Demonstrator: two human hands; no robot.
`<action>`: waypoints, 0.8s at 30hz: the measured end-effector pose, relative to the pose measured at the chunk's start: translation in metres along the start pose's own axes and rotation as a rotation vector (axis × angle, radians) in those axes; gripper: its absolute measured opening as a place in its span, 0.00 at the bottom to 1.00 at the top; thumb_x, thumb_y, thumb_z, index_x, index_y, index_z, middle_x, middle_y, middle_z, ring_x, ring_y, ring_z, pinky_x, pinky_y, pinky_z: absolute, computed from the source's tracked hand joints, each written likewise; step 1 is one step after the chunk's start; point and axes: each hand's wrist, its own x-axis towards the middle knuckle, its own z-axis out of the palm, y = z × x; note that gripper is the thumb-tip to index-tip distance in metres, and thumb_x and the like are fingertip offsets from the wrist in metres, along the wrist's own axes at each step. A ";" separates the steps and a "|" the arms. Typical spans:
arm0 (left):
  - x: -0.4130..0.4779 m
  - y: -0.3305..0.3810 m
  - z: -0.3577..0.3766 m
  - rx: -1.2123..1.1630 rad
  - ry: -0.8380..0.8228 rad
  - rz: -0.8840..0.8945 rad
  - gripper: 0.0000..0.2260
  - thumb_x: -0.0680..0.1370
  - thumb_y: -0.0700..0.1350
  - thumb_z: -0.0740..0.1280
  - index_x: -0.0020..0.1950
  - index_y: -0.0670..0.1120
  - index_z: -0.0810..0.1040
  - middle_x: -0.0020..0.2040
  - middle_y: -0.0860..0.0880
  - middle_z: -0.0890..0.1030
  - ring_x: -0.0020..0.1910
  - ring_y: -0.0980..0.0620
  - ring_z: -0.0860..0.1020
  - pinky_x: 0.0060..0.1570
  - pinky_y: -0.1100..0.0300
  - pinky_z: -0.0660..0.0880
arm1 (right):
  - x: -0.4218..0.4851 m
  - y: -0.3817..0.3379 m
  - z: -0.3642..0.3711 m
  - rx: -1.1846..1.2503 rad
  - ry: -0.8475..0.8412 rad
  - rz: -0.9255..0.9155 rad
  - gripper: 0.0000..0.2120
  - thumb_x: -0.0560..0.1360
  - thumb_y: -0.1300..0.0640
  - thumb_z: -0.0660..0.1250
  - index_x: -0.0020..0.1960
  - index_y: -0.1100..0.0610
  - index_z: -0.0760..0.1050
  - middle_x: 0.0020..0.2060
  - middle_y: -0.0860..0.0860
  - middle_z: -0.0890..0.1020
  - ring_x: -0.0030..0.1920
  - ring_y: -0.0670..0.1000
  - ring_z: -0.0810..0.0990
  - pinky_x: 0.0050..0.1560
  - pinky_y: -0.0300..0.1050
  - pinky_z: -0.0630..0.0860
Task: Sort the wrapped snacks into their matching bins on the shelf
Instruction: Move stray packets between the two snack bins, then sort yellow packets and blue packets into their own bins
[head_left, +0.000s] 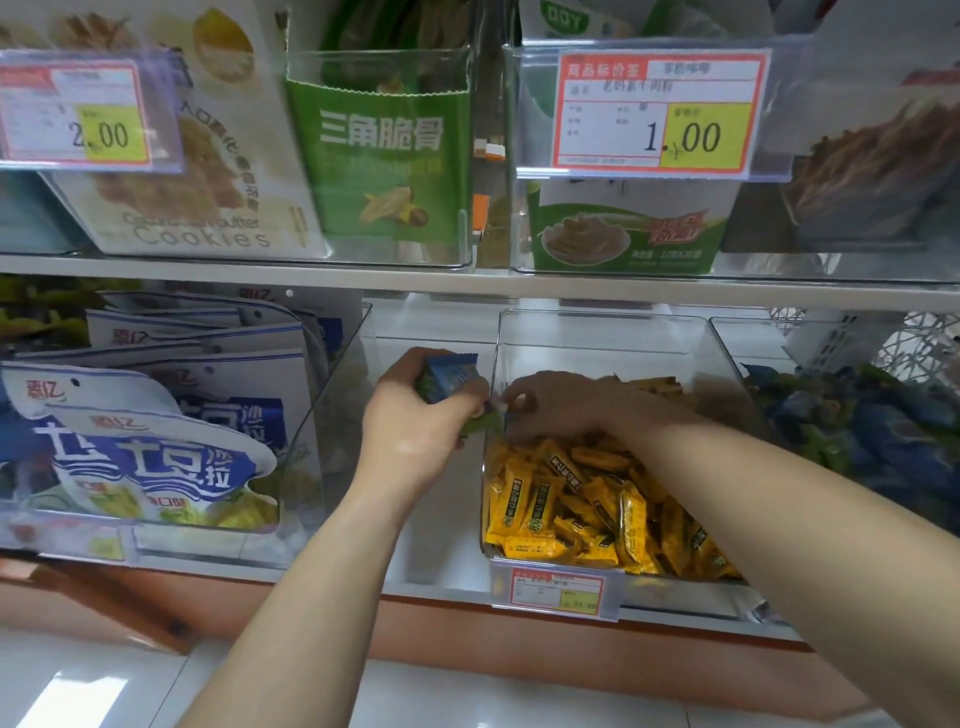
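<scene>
My left hand grips a small bunch of wrapped snacks: a blue-wrapped snack on top and a green-wrapped snack at the fingertips. It hovers just left of a clear bin filled with yellow wrapped snacks. My right hand reaches over that bin's left wall, and its fingertips pinch the edge of the green-wrapped snack where the two hands meet. A second clear bin at the far right holds blue and green wrapped snacks.
A clear bin on the left holds large blue-and-white snack bags. Bare white shelf lies between it and the yellow bin. The upper shelf carries cookie and green snack boxes behind price tags. A price tag hangs on the yellow bin's front.
</scene>
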 end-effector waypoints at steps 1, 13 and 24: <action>0.000 0.000 0.000 0.000 -0.006 -0.003 0.10 0.72 0.46 0.74 0.51 0.53 0.78 0.44 0.51 0.83 0.42 0.51 0.82 0.33 0.55 0.82 | 0.005 0.000 0.004 -0.065 -0.012 0.010 0.21 0.75 0.42 0.69 0.64 0.50 0.76 0.57 0.48 0.78 0.58 0.51 0.76 0.50 0.44 0.71; -0.002 0.003 0.000 0.029 -0.010 0.008 0.10 0.72 0.47 0.74 0.51 0.54 0.77 0.45 0.51 0.83 0.44 0.51 0.82 0.35 0.55 0.82 | -0.037 -0.008 -0.010 0.118 0.353 -0.095 0.08 0.72 0.47 0.74 0.47 0.47 0.77 0.52 0.44 0.80 0.54 0.47 0.77 0.50 0.46 0.74; -0.046 0.062 0.064 0.107 -0.205 0.158 0.12 0.69 0.53 0.72 0.50 0.55 0.78 0.48 0.50 0.82 0.46 0.51 0.81 0.46 0.52 0.79 | -0.225 0.061 -0.039 0.730 0.780 -0.071 0.08 0.74 0.55 0.71 0.50 0.43 0.78 0.43 0.46 0.84 0.36 0.46 0.83 0.32 0.43 0.78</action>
